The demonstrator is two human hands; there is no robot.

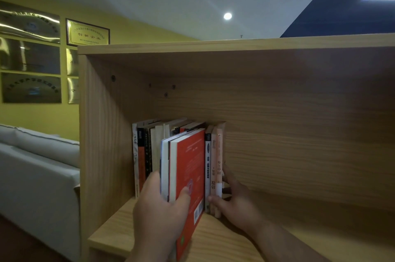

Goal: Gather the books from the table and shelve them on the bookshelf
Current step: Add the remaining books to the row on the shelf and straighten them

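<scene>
A wooden bookshelf (277, 133) fills the view. Several books (147, 150) stand upright at the left end of its shelf board. My left hand (158, 208) grips a red-covered book (190, 167) together with a couple of thinner ones, standing on end and sticking out of a gap in the row. My right hand (233, 199) presses against three upright books (214, 165) on the right side of that gap, thumb at the spines and fingers behind the pale pink one. The table is out of view.
The shelf board (299, 229) stretches to the right of the books. The bookshelf's left side panel (96, 133) stands close to the row. A grey sofa (38, 165) and framed plaques (87, 32) on a yellow wall lie to the left.
</scene>
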